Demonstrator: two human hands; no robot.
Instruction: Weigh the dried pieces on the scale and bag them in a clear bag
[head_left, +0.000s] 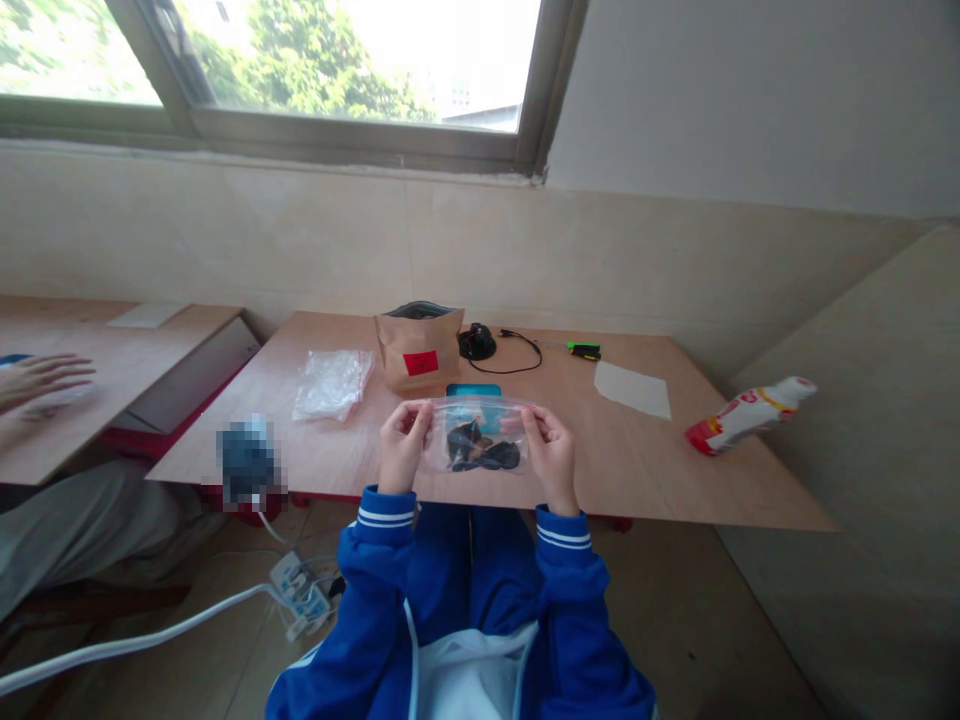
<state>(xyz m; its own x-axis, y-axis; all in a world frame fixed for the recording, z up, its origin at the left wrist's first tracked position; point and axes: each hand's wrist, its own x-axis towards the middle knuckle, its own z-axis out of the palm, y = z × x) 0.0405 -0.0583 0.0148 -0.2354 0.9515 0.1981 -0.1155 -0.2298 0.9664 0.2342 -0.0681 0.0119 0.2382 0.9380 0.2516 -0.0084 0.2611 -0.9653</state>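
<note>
A clear zip-lock bag with dark pieces in it is stretched between my hands above the table's front edge. My left hand pinches its upper left corner, thumb against fingers. At the upper right corner, my right hand grips the bag the same way. The dark contents lie at the bottom of the bag; I cannot make out what they are. Just behind the bag is a flat blue object, partly seen through the plastic. A brown paper pouch with a red label stands open-topped beyond my left hand.
Left of the pouch lies a pile of clear plastic bags. Behind are a black device with a cable and a screwdriver. White paper and a tilted bottle are at right. Another person's hand rests over the left table.
</note>
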